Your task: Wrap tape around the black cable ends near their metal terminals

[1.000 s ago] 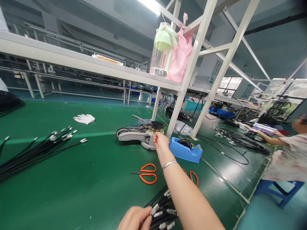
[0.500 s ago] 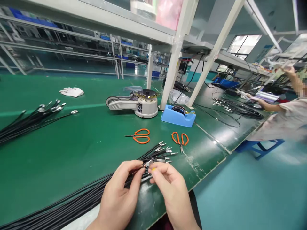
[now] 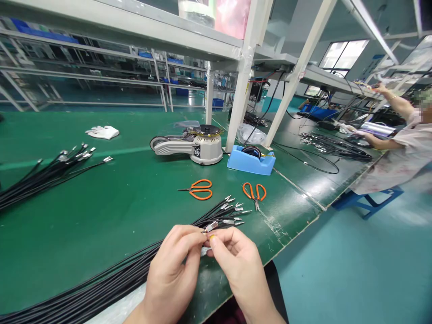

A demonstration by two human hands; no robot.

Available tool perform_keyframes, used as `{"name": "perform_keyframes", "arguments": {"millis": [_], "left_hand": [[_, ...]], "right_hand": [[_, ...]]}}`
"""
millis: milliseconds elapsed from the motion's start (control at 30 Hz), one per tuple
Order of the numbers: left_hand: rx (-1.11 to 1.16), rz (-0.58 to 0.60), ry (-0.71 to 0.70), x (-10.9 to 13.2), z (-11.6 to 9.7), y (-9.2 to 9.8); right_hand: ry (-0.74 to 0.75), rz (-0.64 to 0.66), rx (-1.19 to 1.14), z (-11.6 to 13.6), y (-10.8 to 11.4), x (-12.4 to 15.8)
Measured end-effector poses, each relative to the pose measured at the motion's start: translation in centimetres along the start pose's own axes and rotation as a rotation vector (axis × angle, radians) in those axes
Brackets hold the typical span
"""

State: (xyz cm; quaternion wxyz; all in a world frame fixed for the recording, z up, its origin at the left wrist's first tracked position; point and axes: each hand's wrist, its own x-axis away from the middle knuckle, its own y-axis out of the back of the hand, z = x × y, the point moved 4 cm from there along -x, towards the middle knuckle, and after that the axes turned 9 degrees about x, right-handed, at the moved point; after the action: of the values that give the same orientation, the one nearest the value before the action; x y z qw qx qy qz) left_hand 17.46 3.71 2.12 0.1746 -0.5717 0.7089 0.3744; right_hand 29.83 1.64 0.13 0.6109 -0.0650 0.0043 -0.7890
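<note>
My left hand [image 3: 172, 270] is shut on the black cables [image 3: 101, 274] just behind a metal crimped terminal [image 3: 211, 227]. My right hand [image 3: 236, 270] pinches close against that terminal, with a small yellow strip [image 3: 211, 237], perhaps tape, at its fingertips. The cable bundle runs down to the lower left across the green bench mat [image 3: 101, 216]. Its other metal-tipped ends [image 3: 232, 212] fan out just beyond my fingers. Orange-handled scissors [image 3: 200, 189] and orange-handled snips [image 3: 254, 194] lie a little farther ahead.
Ahead stand an automatic tape dispenser [image 3: 199, 146] and a blue tape holder [image 3: 251, 161] with a roll. Another cable bundle [image 3: 50, 175] and white gloves [image 3: 103, 132] lie to the left. A co-worker [image 3: 398, 153] handles cables at right. White shelf posts [image 3: 241, 99] rise behind.
My right hand has come back from beside the tape dispenser to join my left at the cable ends. The view has tilted down, and the co-worker's other arm has risen.
</note>
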Motion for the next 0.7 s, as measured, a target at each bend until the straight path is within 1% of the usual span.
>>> {"name": "perform_keyframes", "arguments": {"millis": [267, 533, 700], "left_hand": [[0.035, -0.003, -0.021, 0.1, -0.2, 0.0], [0.053, -0.020, -0.034, 0.3, -0.6, 0.4], [0.075, -0.049, 0.005, 0.1, -0.5, 0.3]], "right_hand": [[0.036, 0.000, 0.011, 0.4, 0.1, 0.4], [0.082, -0.006, 0.048, 1.0, 0.0, 0.7], [0.130, 0.004, 0.056, 1.4, 0.1, 1.1]]}}
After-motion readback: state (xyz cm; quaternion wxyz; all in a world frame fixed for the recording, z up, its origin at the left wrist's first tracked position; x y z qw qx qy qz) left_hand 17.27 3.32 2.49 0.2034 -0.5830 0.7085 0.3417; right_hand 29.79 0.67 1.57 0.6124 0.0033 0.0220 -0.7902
